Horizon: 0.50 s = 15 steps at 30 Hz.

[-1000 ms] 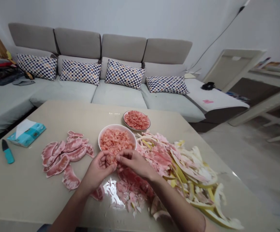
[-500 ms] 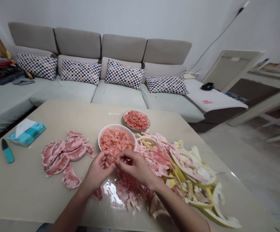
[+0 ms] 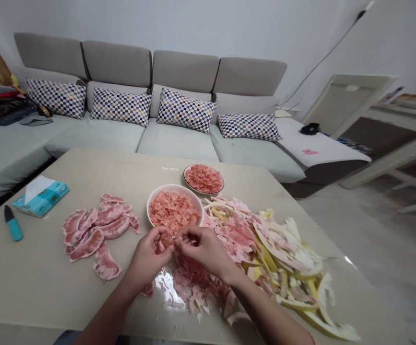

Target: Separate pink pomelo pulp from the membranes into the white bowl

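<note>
My left hand (image 3: 149, 254) is closed around a small piece of pink pomelo flesh (image 3: 163, 243), just in front of the white bowl (image 3: 149, 213). My right hand (image 3: 204, 249) pinches at the same piece, its fingertips meeting the left ones; the fingers partly hide the contact. Loose pink pomelo pulp (image 3: 174, 211) fills the bowl. To the left lies a heap of pomelo segments (image 3: 112, 218) still in pale membrane. Scraps of pink membrane (image 3: 196, 287) lie beneath and beside my right hand.
Yellow-and-white pomelo peels (image 3: 286, 254) are piled on the right of the table (image 3: 35, 282). Behind the bowl stands a dark-rimmed plate (image 3: 203, 179) of pulp. A teal-handled knife (image 3: 14, 227) and a tissue pack (image 3: 42, 197) lie at left. Beyond the table is a sofa (image 3: 179, 139).
My hands have drawn slightly down and away from the bowl's rim, with fingertips still together on the pomelo piece. The view has shifted slightly.
</note>
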Available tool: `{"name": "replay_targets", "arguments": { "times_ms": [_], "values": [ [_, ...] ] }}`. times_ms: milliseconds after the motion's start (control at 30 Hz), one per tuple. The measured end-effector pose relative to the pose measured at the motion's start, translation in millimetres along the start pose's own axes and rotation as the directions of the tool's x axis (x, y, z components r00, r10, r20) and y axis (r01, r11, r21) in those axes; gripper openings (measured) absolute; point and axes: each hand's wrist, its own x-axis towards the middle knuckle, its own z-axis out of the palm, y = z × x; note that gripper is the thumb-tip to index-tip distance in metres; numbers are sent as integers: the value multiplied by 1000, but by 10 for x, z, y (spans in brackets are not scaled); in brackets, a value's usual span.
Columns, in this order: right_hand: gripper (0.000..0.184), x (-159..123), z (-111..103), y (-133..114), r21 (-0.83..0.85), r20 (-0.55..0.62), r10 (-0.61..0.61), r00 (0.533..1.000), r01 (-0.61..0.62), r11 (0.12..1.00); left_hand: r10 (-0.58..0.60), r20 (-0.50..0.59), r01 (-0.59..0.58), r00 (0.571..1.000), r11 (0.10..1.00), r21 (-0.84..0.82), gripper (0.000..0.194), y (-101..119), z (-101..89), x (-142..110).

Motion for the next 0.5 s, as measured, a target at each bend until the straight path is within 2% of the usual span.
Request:
{"name": "replay_targets", "arguments": {
  "times_ms": [67, 133, 267, 400, 500],
  "values": [
    [7, 23, -14, 27, 75, 40, 56, 998, -59, 995, 3, 5, -3, 1000, 1000, 4, 28, -6, -2, 7],
    [8, 29, -27, 36, 92, 64, 63, 996, -69, 993, 0, 11, 0, 1000, 1000, 16, 28, -4, -4, 8],
    [12, -9, -34, 11, 10, 79, -18, 997, 17, 1000, -19, 19, 18, 1000, 998, 54, 26, 24, -1, -13],
    [10, -27, -11, 28, -58, 41, -56, 998, 58, 997, -21, 14, 20, 1000, 999, 46, 27, 33, 8, -23],
    [14, -2, -1, 86, 111, 83, 20, 996, -30, 993, -16, 10, 16, 1000, 1000, 11, 28, 7, 10, -14]
  ]
}}
